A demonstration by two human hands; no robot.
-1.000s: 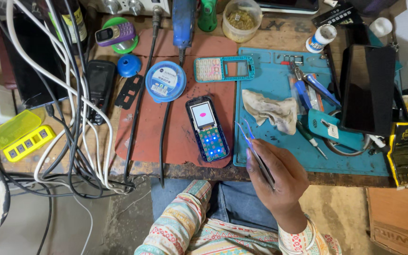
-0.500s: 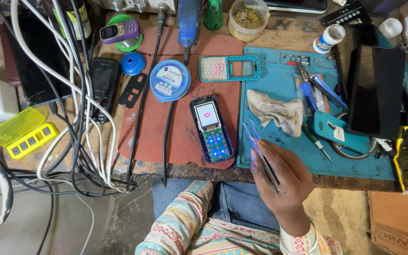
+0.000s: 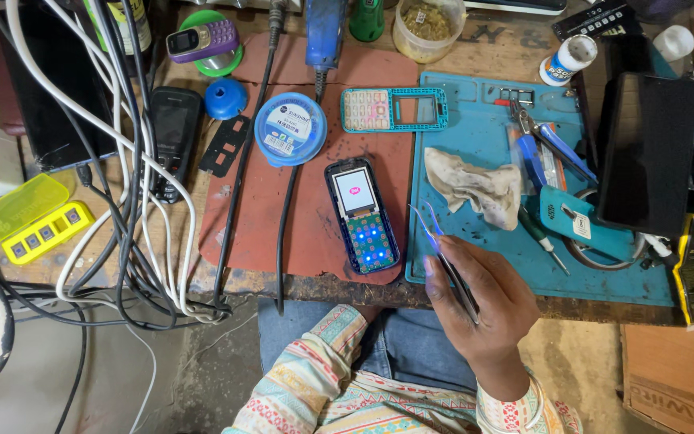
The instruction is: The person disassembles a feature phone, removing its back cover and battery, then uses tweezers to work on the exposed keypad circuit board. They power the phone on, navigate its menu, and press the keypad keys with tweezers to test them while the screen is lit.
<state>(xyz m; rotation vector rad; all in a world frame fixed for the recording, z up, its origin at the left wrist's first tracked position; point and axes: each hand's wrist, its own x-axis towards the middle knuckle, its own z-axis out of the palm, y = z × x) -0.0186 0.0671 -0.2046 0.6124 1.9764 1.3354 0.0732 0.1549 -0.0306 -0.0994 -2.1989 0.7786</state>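
At the near edge of the worktop (image 3: pixel 323 285), the right hand (image 3: pixel 483 309) hovers with its fingers closed on a pair of fine tweezers (image 3: pixel 447 261), whose pointed tips reach over the near left corner of the blue silicone mat (image 3: pixel 475 265). The left hand does not show; only a patterned sleeve (image 3: pixel 323 386) appears below the worktop edge, so I cannot tell how that hand is held. Just left of the tweezer tips, apart from them, a small keypad phone (image 3: pixel 361 214) lies face up on the red mat (image 3: pixel 315 185), near its near edge. Its front cover is already off, its screen is lit and blue lights glow on the bare keypad board, so the opening-up looks done and the phone powers on; by my judgement the work on the board and the closing-up are left. Farther back, the teal front frame (image 3: pixel 393 109) of a phone lies separate, astride the seam of the two mats, with a round blue tin (image 3: pixel 290 128) to its left. A crumpled cloth (image 3: pixel 473 183) rests on the blue mat beyond the hand.
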